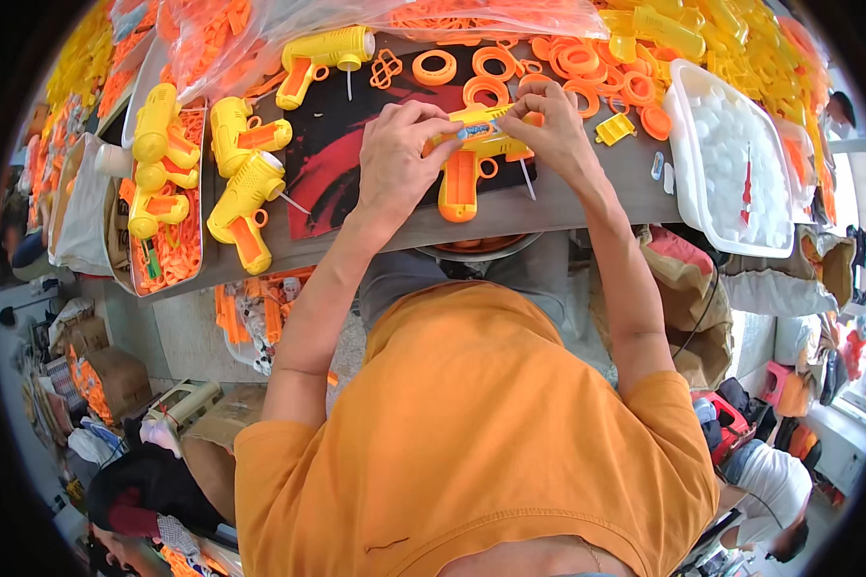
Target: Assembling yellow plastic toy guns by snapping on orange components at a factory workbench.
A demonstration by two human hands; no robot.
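Left hand (399, 159): pinching toy gun (483, 148), nearly closed
Right hand (556, 130): curling beside blue sticker (478, 129), can't tell its hold
Plastic: seeming light, stiff
Orange handle (459, 183): probably offering surest grip

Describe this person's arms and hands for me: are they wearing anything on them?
The left hand and right hand are ordinary human hands, with no gloves to be seen. The left forearm and right forearm are bare too: no watch, bracelet, cable or clear marking shows. Above them are the short, plain orange sleeves of a shirt.
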